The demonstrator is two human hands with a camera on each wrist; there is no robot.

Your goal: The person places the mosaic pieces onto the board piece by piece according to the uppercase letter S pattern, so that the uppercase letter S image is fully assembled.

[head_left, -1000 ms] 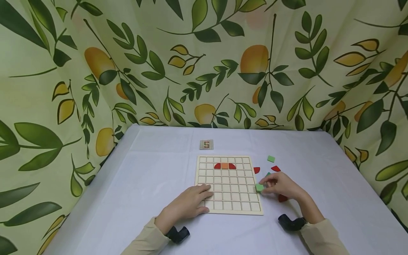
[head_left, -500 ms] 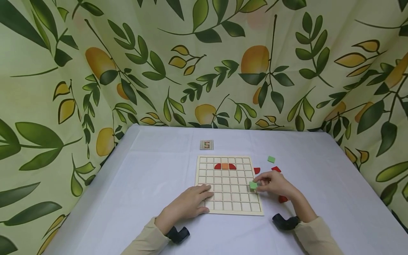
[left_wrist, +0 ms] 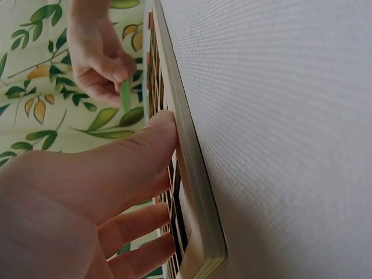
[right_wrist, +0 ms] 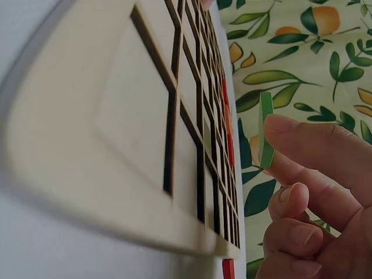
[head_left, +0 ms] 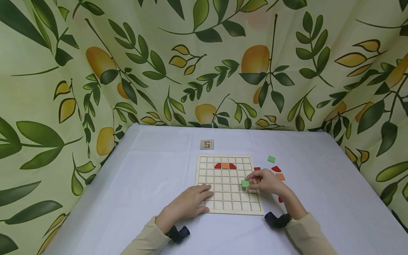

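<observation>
My right hand [head_left: 266, 182] pinches a thin green square tile [head_left: 244, 183] between thumb and fingers. The tile [right_wrist: 266, 131] is held above the grid surface, apart from it in the right wrist view. Below lies a pale wooden grid board [head_left: 223, 196]. My left hand [head_left: 189, 202] rests on the board's lower left side, fingers extended over the squares and thumb [left_wrist: 154, 136] at the near edge. In an upper row of the board sit an orange square tile [head_left: 225, 165] and two red curved-edge pieces, one on each side.
A small card [head_left: 207, 144] with a coloured pattern on a grid lies behind the board. To the right are loose pieces: a green tile [head_left: 271, 159], an orange tile [head_left: 280, 176] and several red ones, such as a red curved piece [head_left: 276, 169]. A patterned curtain [head_left: 204, 71] hangs behind the table.
My right hand has carried the green tile leftward from the board's right edge to over its squares. The loose orange tile has come into view. My left hand has stayed put.
</observation>
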